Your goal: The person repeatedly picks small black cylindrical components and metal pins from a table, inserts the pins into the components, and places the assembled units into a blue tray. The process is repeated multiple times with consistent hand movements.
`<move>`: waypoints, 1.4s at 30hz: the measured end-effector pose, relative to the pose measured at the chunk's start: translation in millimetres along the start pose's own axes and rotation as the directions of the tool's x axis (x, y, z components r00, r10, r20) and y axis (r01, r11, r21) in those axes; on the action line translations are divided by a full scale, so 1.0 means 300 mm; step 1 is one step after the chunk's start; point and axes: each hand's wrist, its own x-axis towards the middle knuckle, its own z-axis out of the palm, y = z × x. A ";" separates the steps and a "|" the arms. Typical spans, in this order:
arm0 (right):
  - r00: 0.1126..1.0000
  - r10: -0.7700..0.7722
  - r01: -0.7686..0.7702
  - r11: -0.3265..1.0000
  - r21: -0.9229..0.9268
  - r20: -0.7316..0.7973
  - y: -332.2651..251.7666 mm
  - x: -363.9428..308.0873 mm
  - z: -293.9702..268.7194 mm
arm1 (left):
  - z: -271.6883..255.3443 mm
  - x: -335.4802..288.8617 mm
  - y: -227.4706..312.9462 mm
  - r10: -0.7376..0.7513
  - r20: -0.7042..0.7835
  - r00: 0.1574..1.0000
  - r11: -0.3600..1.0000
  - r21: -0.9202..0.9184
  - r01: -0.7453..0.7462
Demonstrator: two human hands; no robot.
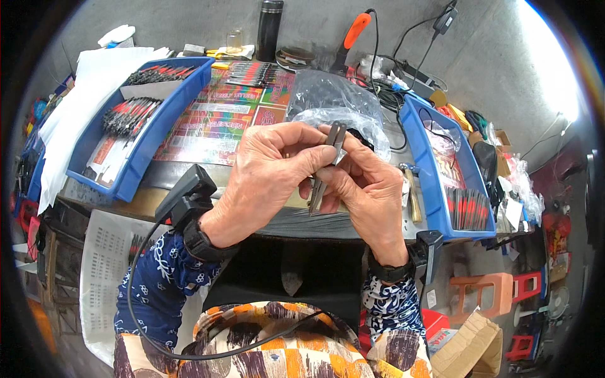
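Observation:
In front of my chest, above the near table edge, both hands hold one slim, dark grey metal tool (pixel 335 135) with two flat parts lying side by side. It stands nearly upright, tilted, and its exact kind cannot be made out. My left hand (pixel 265 170) pinches its upper part between thumb and fingers. The thumb and fingers of my right hand (pixel 368 189) close on it slightly lower, from the other side. Its middle is partly covered by my thumbs, and its narrow lower end shows beneath them.
A blue bin (pixel 142 151) with bundled black-and-red pieces stands left; another blue bin (pixel 460 234) with similar pieces is right. Behind my hands lie a clear plastic bag (pixel 321 88) and a colourful printed sheet (pixel 195 135). A black flask (pixel 270 31) and orange-handled tool (pixel 357 30) stand farther back.

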 end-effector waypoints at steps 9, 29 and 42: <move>0.999 0.040 -0.041 0.999 0.031 0.031 0.062 -0.022 0.008 | -0.018 -0.021 -0.043 -0.068 -0.016 0.998 0.997 0.027 0.069; 0.964 0.198 -0.220 0.969 0.114 0.178 0.060 -0.114 -0.062 | -0.073 -0.135 -0.096 -0.416 0.324 0.850 0.889 -0.052 0.454; 0.996 0.085 -0.091 0.973 0.213 0.038 0.178 -0.164 -0.025 | 0.018 -0.217 -0.196 -0.026 -0.040 0.999 0.944 0.329 0.037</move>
